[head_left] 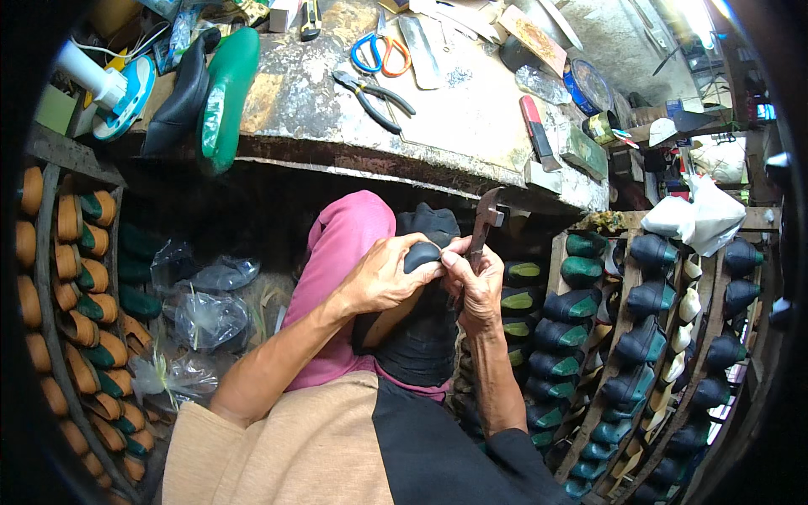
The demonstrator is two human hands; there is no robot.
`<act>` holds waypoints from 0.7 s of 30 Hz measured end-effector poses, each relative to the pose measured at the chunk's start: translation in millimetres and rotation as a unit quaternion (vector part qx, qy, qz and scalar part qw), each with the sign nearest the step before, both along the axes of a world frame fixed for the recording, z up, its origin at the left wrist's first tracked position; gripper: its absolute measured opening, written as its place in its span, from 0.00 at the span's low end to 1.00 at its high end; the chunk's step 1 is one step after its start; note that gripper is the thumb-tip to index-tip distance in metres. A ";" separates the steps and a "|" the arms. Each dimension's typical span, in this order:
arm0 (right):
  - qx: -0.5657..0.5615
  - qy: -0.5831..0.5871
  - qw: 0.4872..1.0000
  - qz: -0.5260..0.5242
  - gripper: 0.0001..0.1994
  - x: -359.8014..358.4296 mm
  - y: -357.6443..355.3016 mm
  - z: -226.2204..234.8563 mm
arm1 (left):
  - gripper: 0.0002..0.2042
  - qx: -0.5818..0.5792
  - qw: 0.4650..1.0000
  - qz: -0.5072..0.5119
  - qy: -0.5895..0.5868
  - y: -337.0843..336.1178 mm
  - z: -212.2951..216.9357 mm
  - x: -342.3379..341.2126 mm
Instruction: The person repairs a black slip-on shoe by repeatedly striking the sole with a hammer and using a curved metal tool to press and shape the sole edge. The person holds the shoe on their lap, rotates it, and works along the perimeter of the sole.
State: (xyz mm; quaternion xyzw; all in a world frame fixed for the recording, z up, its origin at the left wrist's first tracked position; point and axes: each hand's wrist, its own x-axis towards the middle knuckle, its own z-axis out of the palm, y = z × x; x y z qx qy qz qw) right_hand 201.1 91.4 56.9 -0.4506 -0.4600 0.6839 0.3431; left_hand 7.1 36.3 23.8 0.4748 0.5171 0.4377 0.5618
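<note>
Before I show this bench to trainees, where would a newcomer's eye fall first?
Probably the green shoe form, upper left on the bench, and tan footwear racked far left. In the centre, the left hand holds a dark rounded piece; the right hand grips a brownish tool.

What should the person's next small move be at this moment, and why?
Probably tilt the head of the metal pincers toward the dark rounded shoe toe: the left hand steadies that toe, the right hand has its fingers close by its edge, and the pincers' head points away from it.
</note>
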 end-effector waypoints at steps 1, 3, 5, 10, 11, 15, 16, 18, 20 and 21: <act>0.007 0.000 1.000 0.000 0.06 0.3 -0.8 -1.0 | 0.19 -0.006 1.000 -0.004 0.017 -0.7 0.7 1.1; 0.017 -0.001 1.000 0.003 0.06 1.8 -1.5 -1.1 | 0.19 0.026 0.999 0.008 0.022 -1.1 0.7 3.1; 0.020 -0.002 1.000 0.010 0.06 4.1 -1.5 -0.6 | 0.19 0.044 0.999 0.015 0.024 -0.9 -1.0 4.7; 0.030 -0.011 0.999 0.013 0.06 5.1 -2.2 -4.8 | 0.19 0.060 0.998 0.020 0.012 -0.3 -8.0 6.3; 0.032 -0.014 0.999 0.012 0.06 3.9 -2.2 -6.3 | 0.18 0.057 0.998 0.020 0.015 -0.8 -8.9 6.0; 0.119 -0.018 0.992 0.043 0.06 -0.4 -2.8 -7.6 | 0.16 0.040 0.999 0.014 0.024 -3.2 -9.5 2.8; 0.119 -0.024 0.992 0.044 0.07 -0.4 -3.4 -6.1 | 0.16 0.048 0.998 0.013 0.030 -3.1 -9.2 1.6; 0.144 -0.035 0.986 0.069 0.08 1.8 -6.9 0.2 | 0.15 0.055 0.998 0.011 0.033 -3.1 -8.5 -0.8; 0.084 -0.006 0.995 0.061 0.12 7.6 -17.2 11.9 | 0.14 0.063 0.998 0.018 0.023 -2.6 -8.3 -2.5; 0.050 0.022 0.997 0.059 0.13 11.3 -25.3 19.5 | 0.14 0.060 0.998 0.023 0.008 -2.7 -8.4 -3.0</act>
